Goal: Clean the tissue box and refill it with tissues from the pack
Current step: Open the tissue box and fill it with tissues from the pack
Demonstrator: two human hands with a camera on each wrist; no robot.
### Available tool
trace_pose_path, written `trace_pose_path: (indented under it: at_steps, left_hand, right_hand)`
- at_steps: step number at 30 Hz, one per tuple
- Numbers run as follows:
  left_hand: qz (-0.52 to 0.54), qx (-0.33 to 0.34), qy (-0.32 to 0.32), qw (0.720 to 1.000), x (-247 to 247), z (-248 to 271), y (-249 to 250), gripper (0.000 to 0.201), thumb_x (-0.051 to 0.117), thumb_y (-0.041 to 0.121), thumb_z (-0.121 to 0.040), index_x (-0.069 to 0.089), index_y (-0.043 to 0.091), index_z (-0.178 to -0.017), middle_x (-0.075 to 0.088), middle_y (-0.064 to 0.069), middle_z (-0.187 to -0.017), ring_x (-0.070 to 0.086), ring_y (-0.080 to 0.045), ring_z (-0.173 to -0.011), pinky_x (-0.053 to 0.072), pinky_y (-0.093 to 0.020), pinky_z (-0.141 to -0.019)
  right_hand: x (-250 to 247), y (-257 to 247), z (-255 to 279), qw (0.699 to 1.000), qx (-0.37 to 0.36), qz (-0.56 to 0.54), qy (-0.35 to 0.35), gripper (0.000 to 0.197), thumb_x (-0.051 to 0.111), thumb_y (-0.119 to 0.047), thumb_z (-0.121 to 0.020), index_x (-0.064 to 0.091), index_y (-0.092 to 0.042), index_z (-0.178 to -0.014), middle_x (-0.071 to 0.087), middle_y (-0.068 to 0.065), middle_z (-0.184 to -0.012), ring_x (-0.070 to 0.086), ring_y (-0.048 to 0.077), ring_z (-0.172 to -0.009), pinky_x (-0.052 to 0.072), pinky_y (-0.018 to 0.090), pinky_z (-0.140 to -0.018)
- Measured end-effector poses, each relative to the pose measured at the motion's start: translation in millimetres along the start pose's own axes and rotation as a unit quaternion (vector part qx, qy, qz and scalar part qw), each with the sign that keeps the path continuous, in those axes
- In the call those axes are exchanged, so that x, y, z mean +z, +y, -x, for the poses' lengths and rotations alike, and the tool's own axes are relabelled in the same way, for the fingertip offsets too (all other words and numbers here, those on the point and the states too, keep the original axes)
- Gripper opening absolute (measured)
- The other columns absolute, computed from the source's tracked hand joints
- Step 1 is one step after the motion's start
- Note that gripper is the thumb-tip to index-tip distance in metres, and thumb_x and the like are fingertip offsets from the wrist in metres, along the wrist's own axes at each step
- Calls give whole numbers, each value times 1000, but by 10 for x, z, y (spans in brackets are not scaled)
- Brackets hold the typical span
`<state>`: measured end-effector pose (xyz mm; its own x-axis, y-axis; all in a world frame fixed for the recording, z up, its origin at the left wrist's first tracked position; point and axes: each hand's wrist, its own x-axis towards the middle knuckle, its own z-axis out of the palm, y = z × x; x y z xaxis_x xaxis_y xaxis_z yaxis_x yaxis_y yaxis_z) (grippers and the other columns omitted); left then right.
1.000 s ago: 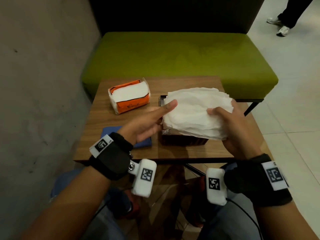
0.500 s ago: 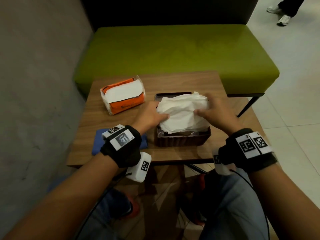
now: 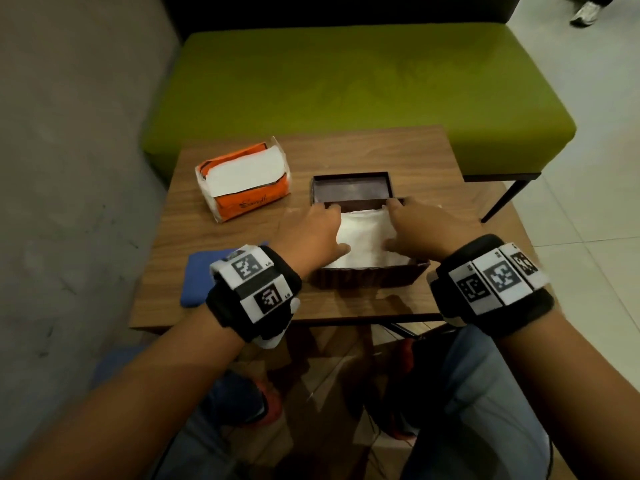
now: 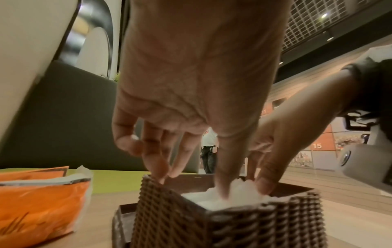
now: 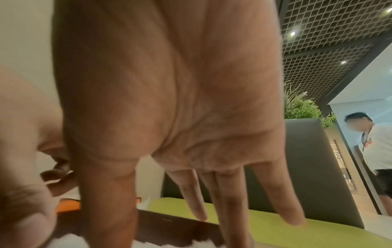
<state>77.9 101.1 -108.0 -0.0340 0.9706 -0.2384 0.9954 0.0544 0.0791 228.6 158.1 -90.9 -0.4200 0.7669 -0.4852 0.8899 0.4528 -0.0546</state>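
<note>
- The wood-grain tabletop surface (image 3: 346, 150) carries everything: the dark brown woven rectangular tissue box (image 3: 367, 277) sits near its front edge, and the box's dark flat lid (image 3: 351, 189) lies just behind it, touching or nearly so.
- The orange plastic tissue pack (image 3: 242, 183), torn open on top with white sheets showing, rests to the left of the lid, apart from the box. It seems partly full, enough for another batch if the box needs it.
- The white stack of tissues (image 3: 367, 237) already lies inside the box. The step in hand is seating it, so press evenly at both ends and keep the sheets flat and square to the walls so the lid can go on.
- The left hand (image 3: 311, 233) presses the stack's left side with straight fingers (image 4: 222, 184), its grip open and holding nothing; some fingertips rest on the box's far rim.
- The right hand (image 3: 419, 226) does likewise on the right side, fingers (image 5: 231, 209) extended downward, nothing pinched.
- A blue folded cloth (image 3: 199, 282) lies left of the box, half covered by the left wrist band.
- Hidden: the box's inner corners and the stack's depth are covered by both hands, and the right wrist view is mostly palm, so whether the stack sits fully down I cannot tell.
</note>
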Motion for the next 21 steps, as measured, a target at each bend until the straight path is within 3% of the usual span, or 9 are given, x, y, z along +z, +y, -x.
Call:
trace_pose_path:
  at_steps: [2, 4, 9, 11, 13, 15, 18, 19, 21]
  left_hand:
    - [-20, 22, 85, 996, 32, 50, 39, 38, 57, 34, -89, 49, 15, -121, 54, -8, -118, 53, -27, -106, 40, -35, -76]
    - [-13, 57, 97, 994, 61, 46, 63, 25, 53, 25, -91, 55, 18, -114, 55, -4, -118, 47, -24, -112, 36, -36, -84]
    - [-60, 85, -28, 994, 185, -71, 32, 23, 42, 18, -93, 62, 19, -104, 61, -3, -108, 42, -23, -110, 29, -43, -89]
    - [-79, 84, -91, 989, 218, -110, 3, 22, 38, 18, -94, 59, 18, -100, 59, -5, -106, 41, -24, -111, 29, -46, -93]
    - [-49, 92, -114, 988, 215, -121, -34, 24, 37, 18, -94, 59, 20, -105, 59, -5, -109, 42, -24, -115, 29, -47, -95]
    - [42, 96, -44, 994, 120, -105, -138, 28, 40, 22, -94, 61, 27, -112, 61, 0, -115, 46, -20, -116, 32, -45, -97]
    - [190, 41, 155, 969, -165, -107, -498, 23, 47, 19, -91, 67, 24, -102, 69, 1, -101, 58, -18, -99, 44, -38, -88]
    - [211, 7, 192, 958, -244, -142, -675, 22, 48, 16, -90, 68, 20, -97, 69, 0, -97, 60, -19, -94, 46, -35, -84]
    - [192, -74, 201, 958, -321, -268, -1072, 20, 50, 12, -89, 69, 17, -93, 68, -2, -95, 60, -19, -91, 44, -28, -78]
  right_hand:
    - [42, -52, 69, 999, -7, 39, 36, 60, 54, -29, -96, 28, -10, -146, 37, 20, -147, 40, 38, -132, 37, 53, -105]
    - [89, -113, 77, 998, -33, 34, 41, 50, 51, -24, -97, 36, -13, -143, 39, 18, -144, 40, 37, -131, 40, 48, -102]
    - [196, -222, -62, 995, -48, -19, -82, 40, 41, -25, -100, 49, -11, -136, 48, 12, -142, 47, 28, -128, 39, 37, -102]
    - [242, -221, -109, 993, -36, -20, -107, 39, 39, -28, -101, 51, -9, -133, 52, 14, -139, 50, 29, -124, 41, 38, -102]
    - [266, -212, -129, 993, -29, -28, -114, 40, 36, -31, -101, 52, -9, -131, 54, 15, -136, 53, 30, -120, 43, 39, -100]
    - [269, -199, -116, 993, -33, -41, -102, 42, 35, -36, -102, 51, -12, -133, 52, 14, -138, 52, 29, -122, 42, 41, -101]
    - [245, -210, -12, 994, -55, -74, -62, 61, 37, -61, -95, 41, -26, -144, 43, 6, -149, 45, 27, -133, 39, 47, -107]
    - [235, -230, 29, 993, -61, -79, -68, 69, 38, -70, -89, 37, -30, -146, 40, 4, -152, 42, 26, -136, 38, 47, -108]
    - [239, -276, 53, 988, -61, -80, -116, 86, 41, -82, -77, 33, -34, -148, 37, 4, -154, 40, 25, -137, 36, 45, -110]
